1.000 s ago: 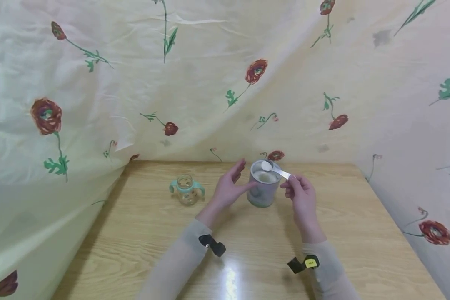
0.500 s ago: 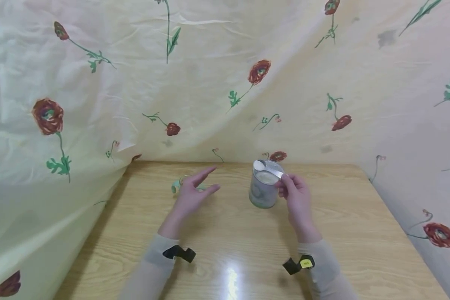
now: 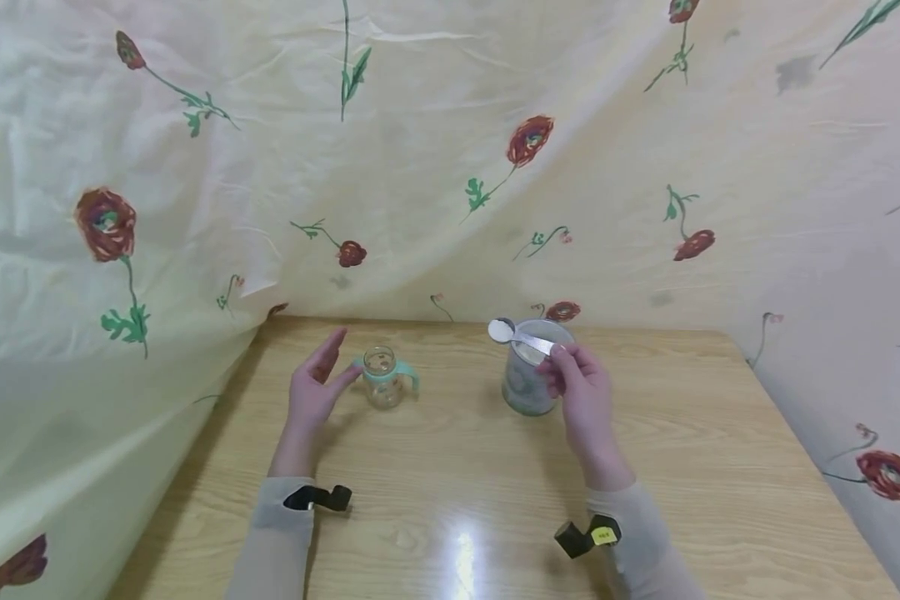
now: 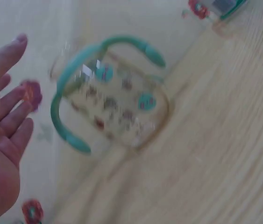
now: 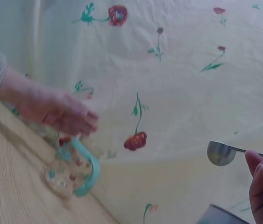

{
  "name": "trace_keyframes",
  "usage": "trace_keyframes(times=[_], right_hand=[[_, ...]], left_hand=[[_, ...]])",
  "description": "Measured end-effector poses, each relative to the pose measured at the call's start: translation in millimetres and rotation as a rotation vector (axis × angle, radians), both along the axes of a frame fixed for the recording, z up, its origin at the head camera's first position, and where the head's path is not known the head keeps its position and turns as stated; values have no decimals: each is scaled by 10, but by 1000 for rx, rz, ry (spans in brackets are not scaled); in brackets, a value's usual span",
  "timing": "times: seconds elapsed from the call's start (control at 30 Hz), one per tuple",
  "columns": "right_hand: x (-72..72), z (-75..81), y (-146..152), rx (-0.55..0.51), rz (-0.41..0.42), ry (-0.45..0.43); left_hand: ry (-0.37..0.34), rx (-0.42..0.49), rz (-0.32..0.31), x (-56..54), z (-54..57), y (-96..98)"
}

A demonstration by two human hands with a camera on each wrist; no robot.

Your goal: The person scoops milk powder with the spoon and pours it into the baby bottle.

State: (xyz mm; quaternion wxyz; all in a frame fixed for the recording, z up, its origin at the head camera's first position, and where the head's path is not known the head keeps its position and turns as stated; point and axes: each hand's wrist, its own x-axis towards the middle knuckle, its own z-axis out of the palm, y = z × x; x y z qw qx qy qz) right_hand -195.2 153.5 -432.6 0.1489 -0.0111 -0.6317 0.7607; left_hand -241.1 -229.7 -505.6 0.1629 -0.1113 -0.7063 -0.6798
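Observation:
My right hand [image 3: 587,408] pinches the handle of a metal measuring spoon [image 3: 534,342] heaped with white powder. The spoon's bowl hangs level just past the left rim of a grey can [image 3: 528,388] that stands on the table. My left hand [image 3: 315,392], fingers spread and thumb out, is beside a clear baby bottle [image 3: 384,392] with turquoise handles and no cap. In the left wrist view a gap shows between that hand and the bottle [image 4: 117,100]. The right wrist view shows the spoon's rounded bowl [image 5: 221,154] from the side.
The wooden table [image 3: 435,467] carries the can and the bottle near its back edge. A pale floral cloth [image 3: 420,167] hangs behind and along both sides. Both wrists wear black straps with small cameras.
My left hand has left the can's side and moved left, across the bottle to its far side. The right hand has shifted the filled spoon left, from over the can to past its rim.

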Motion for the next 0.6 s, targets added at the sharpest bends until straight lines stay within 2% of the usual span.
trace_keyframes(times=[0.13, 0.27, 0.43, 0.6], right_hand=[[34, 47, -70, -15, 36, -16], [30, 61, -158, -26, 94, -40], [-5, 53, -274, -15, 149, -69], [-72, 36, -446, -11, 221, -125]], left_hand=[[-93, -34, -54, -50, -127, -76], [-162, -75, -91, -85, -208, -52], [-179, -115, -92, -119, -261, 2], [-183, -179, -81, -115, -258, 35]])
